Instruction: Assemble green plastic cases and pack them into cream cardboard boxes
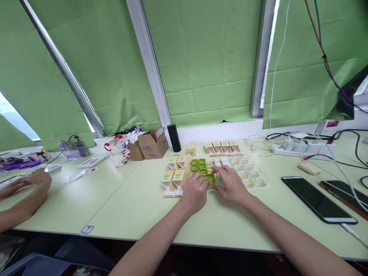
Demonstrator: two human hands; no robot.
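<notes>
Right of the folded cream cards [177, 177] with green squares, the left hand [197, 190] curls its fingers at the left edge of a small olive-green dish [211, 178], squarish with rounded corners and a raised rim, near similar dishes [194, 165] on the pale table [129, 203]. At its right the right hand [230, 185] has thumb and fingers apart, and I can't tell whether either hand grips it. Clear plastic cups [249, 172] holding something yellow sit farther right.
</notes>
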